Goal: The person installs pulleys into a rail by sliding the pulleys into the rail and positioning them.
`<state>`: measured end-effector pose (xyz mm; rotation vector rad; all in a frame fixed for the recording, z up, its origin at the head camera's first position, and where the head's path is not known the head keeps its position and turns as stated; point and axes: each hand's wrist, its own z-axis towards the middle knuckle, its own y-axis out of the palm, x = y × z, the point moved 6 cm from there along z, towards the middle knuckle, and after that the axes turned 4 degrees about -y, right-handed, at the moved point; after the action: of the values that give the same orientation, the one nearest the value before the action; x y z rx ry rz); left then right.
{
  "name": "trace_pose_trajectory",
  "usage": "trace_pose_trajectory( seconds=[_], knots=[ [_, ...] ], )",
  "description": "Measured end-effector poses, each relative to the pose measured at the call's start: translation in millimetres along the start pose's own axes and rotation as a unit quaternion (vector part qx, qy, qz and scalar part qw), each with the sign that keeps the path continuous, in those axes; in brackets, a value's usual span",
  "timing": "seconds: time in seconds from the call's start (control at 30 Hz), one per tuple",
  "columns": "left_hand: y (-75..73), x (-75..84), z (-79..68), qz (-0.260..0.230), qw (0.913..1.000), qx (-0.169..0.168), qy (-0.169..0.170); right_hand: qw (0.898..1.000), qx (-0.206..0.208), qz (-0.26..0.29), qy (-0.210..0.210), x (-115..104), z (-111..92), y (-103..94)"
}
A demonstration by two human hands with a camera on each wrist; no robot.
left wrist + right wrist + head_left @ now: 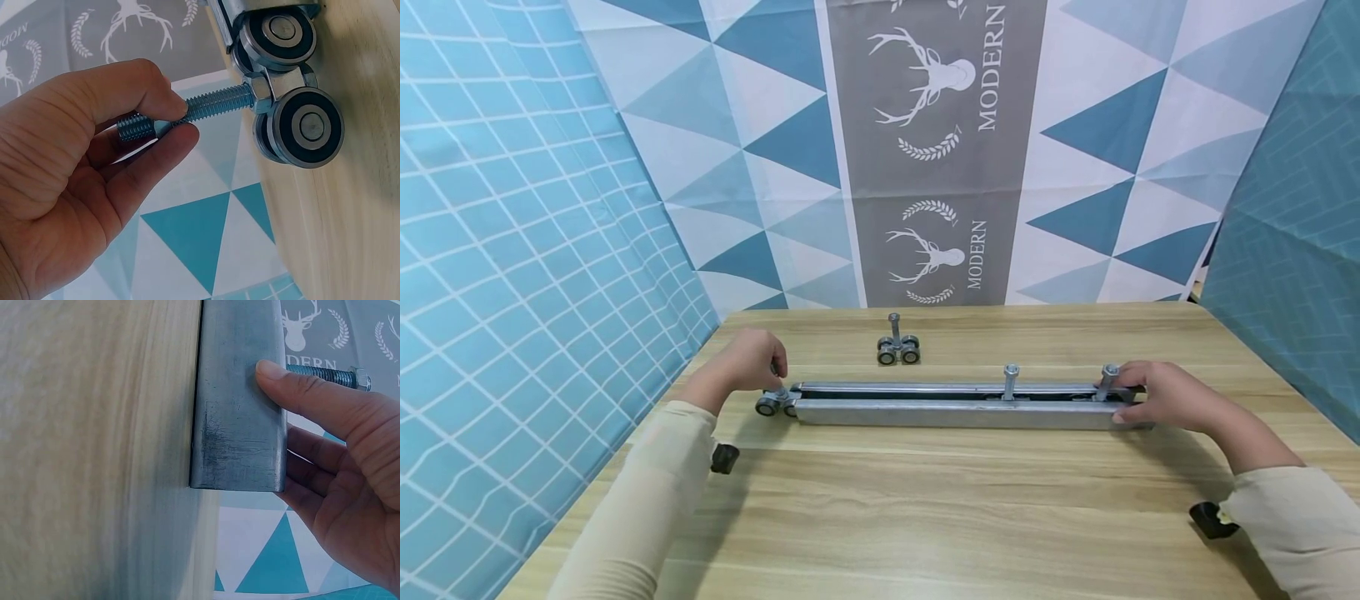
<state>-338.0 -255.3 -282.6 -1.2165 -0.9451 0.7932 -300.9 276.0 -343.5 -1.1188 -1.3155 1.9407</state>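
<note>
1. Lower left, the left hand [747, 360] pinches the bolt [219, 103] of a roller [767, 406] at the left end of the rail [955, 413], mid-frame.
2. Centre, behind it, stands a loose roller [898, 348].
3. Upper centre, the cloth [936, 182] reads "MODERN" twice, sideways.
4. Right, two upright bolts [1011, 383]; the right hand [1172, 400] grips the rail's end.

From behind both grips, my head view looks forward and down to the metal rail [955, 414]. Very near, my left wrist view faces the left hand [81, 169] and the trolley [287, 81] it pinches; my right one, equally near, faces the right hand [350, 469] on the rail's end. Each shares its grip with the head view.
</note>
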Motion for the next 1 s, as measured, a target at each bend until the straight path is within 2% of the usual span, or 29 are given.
trace_pose_trajectory(
  seconds=[0.37, 1.0],
  knots=[
    [7.1, 9.8, 5.7, -0.004, 0.9998, -0.018, 0.002, 1.000, 0.002, 0.002, -0.003, -1, 0, 0.0],
    [10.7, 25.8, 12.0, 0.001, 0.9995, -0.017, 0.026, 1.000, 0.002, 0.009, 0.001, 0, 0, 0.6]
  ],
)
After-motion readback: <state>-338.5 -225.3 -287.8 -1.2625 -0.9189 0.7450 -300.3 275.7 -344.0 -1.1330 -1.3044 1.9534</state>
